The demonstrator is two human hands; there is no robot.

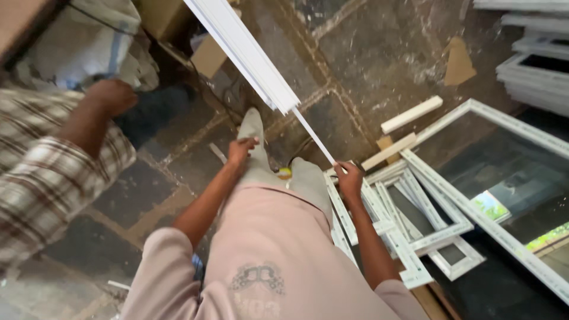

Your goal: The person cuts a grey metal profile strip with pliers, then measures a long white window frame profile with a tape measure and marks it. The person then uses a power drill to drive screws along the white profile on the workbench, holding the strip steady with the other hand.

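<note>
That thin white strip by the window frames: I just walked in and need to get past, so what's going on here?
The person's right hand pinches the end of a thin white strip that slides out of a long white profile. Their left hand hangs empty over the stone floor. White window frames lie stacked at their right. Another person's arm reaches in beside them.

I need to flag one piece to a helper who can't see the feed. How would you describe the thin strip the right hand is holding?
Start at the long white profile slanting down from the top of the view. A thin white strip sticks out of its lower end and runs to the right hand, which pinches its tip above the stacked white frames. It is far slimmer than anything nearby.
</note>
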